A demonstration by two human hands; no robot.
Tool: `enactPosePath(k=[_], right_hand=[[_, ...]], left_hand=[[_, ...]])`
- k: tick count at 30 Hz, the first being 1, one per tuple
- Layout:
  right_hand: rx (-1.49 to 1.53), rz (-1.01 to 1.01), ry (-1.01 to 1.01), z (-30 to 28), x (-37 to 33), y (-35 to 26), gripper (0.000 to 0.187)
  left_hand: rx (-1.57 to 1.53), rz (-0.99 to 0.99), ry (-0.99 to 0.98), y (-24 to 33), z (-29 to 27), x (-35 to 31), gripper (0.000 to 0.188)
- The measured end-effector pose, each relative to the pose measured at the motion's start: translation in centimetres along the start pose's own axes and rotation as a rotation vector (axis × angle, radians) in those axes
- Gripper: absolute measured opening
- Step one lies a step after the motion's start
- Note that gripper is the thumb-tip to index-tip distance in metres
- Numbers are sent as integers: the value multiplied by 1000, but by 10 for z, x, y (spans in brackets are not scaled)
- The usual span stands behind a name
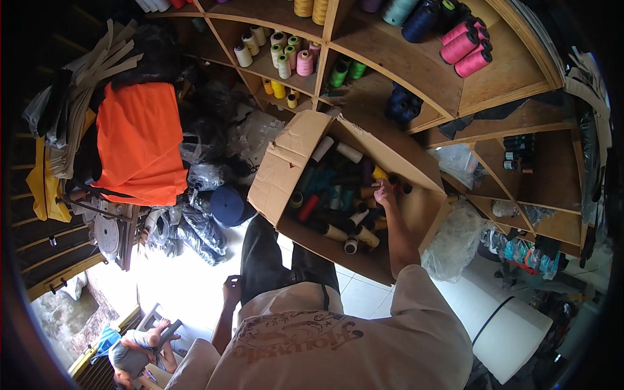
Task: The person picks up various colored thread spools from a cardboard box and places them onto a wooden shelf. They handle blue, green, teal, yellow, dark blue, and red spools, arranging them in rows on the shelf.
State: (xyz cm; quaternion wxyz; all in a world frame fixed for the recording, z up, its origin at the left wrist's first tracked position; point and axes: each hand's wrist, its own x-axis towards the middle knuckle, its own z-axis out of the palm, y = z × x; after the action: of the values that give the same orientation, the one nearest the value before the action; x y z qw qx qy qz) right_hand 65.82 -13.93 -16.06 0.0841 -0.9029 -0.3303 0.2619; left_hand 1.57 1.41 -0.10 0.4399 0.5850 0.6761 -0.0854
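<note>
A large open cardboard box [279, 170] stands tilted in front of me, holding a jumble of thread spools. My right hand [385, 194] reaches into it from the right, fingers drawn together; whatever they may grip is too small to make out. Just beyond the fingertips lies a yellow thread spool [379, 173], with a brown spool [368, 193] beside the hand. White spools [350, 153], a red spool [308, 207] and several dark ones lie around them. Down by my left thigh hangs my left hand [232, 290], loosely curled, with nothing visible in it.
Wooden shelves [390, 62] with thread cones curve behind the box. Orange fabric [142, 143] and a round navy object [227, 206] are at left. Clear plastic [455, 240] and a thick white roll [513, 338] lie right. Another person [140, 348] sits at lower left.
</note>
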Motion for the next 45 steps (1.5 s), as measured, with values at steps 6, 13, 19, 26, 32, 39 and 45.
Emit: enactPosePath(k=[6,13,19,26,32,39,45], right_hand=[[52,54,35,-8,-9,6,31],[359,301,-2,-1,-16,62,24],[994,724,-279,-63,-50,-22,25],[1119,325,-96,-19,-57,25,32],[-380,67,-112,25,-59,33,50],[13,-18,188,39,-67,45,48],[276,-246,306,-73,-91,-39,37]], left_hand=[[24,-15,-40,7,-3,-2,21],[6,-20,-69,16,-1,1,21],[11,-33,-50,22,-7,-6,21],[-5,-22,-57,20,-5,-4,22],[-7,-18,-43,16,-4,-4,22],[3,10,-49,37,-7,-2,20],[-71,366,215,92,-19,10,21]])
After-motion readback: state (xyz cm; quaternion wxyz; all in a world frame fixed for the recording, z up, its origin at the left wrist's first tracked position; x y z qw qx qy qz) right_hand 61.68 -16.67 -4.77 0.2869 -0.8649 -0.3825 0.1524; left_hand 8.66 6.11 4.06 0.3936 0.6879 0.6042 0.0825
